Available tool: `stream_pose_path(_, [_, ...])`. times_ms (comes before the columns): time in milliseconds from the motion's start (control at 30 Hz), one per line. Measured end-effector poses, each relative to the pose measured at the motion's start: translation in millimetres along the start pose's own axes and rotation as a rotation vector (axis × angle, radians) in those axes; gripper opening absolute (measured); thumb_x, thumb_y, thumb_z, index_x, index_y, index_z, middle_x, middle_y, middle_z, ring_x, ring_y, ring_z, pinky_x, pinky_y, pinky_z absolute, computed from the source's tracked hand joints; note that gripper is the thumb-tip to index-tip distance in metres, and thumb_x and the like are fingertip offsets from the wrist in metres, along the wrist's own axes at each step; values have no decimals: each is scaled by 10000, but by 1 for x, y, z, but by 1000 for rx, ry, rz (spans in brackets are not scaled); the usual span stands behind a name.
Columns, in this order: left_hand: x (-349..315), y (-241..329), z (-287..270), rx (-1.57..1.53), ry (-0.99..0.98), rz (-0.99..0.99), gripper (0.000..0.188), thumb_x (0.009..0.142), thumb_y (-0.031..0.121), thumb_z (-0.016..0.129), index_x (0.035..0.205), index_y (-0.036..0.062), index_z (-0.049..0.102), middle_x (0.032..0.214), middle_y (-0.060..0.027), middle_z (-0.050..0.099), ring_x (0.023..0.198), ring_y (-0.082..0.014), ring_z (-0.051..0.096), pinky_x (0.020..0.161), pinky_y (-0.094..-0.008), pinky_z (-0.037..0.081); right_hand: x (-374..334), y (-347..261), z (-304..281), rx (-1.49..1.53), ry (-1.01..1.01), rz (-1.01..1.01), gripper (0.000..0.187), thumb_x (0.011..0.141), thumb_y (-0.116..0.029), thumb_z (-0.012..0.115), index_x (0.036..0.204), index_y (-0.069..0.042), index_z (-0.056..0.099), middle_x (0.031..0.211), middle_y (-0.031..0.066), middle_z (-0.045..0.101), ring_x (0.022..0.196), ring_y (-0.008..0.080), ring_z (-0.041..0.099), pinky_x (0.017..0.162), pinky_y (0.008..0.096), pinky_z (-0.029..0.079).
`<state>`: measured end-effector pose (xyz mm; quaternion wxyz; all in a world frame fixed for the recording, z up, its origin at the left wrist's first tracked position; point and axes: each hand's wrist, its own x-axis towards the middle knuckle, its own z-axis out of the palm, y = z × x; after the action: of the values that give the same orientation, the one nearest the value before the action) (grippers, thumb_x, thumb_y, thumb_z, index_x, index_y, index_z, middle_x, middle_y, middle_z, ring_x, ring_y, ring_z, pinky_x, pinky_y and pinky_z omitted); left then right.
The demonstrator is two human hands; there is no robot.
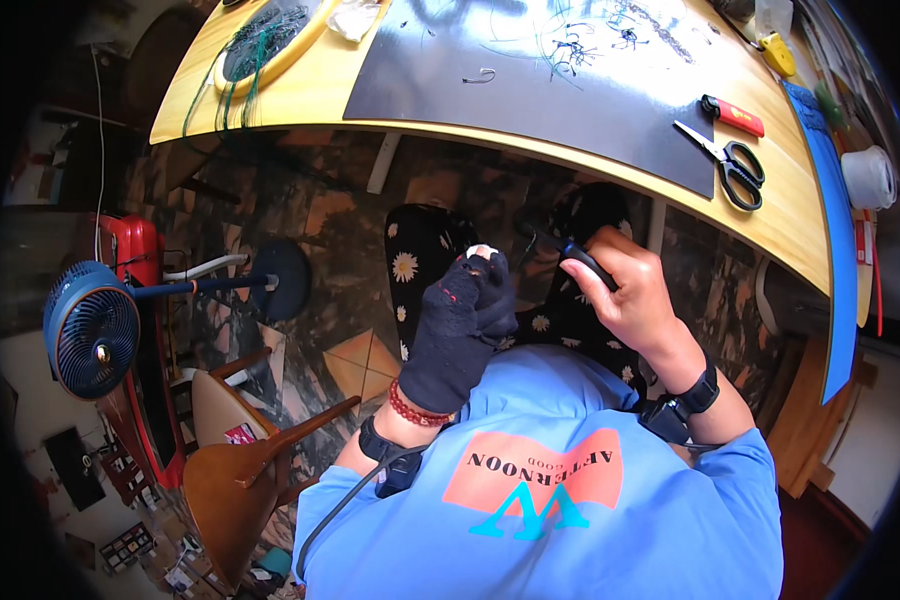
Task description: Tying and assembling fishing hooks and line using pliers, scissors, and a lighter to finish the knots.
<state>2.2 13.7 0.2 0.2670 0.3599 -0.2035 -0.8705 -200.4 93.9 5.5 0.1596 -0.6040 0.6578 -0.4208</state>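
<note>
My left hand (pixel 470 308) wears a dark glove, with something white at the fingertips. It is closed above my lap; what it pinches, if anything, is too small to make out. To its right, my bare right hand (pixel 625 290) grips a slim tool with a black handle (pixel 590 265). The tool's dark tip points toward the left hand, and its exact kind is unclear. Both hands are below the front edge of the table. On the dark mat (pixel 450 95) lie a single fishing hook (pixel 480 77) and a loose cluster of hooks with dark line (pixel 573 52).
Black-handled scissors (pixel 738 172) and a red lighter (pixel 738 118) lie at the table's right. A yellow-rimmed tray (pixel 305 45) holds dark pieces, green threads trailing over the edge. A blue strip (pixel 838 270) hangs off the right side. A fan (pixel 92 330) and wooden chair (pixel 232 480) stand left.
</note>
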Motion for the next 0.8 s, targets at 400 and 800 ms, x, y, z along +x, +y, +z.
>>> stream_pose_path(400, [11,-18,-7,783,-78,424,143,968,100,567,967,-5,664,853,-110,661,767,-193,631,706,-301,490,-2,-4,-1,-11,-39,-37,282,869,-184,771,737,7,612,713,141,543,598,332,561,546,405,450])
stream_pose_path(800, [3,-14,-10,1068,-193,776,134,895,64,612,795,-19,640,681,-108,583,580,-202,555,546,-333,421,-8,0,9,116,-104,37,279,883,-177,767,760,36,636,686,158,569,569,325,567,519,384,426])
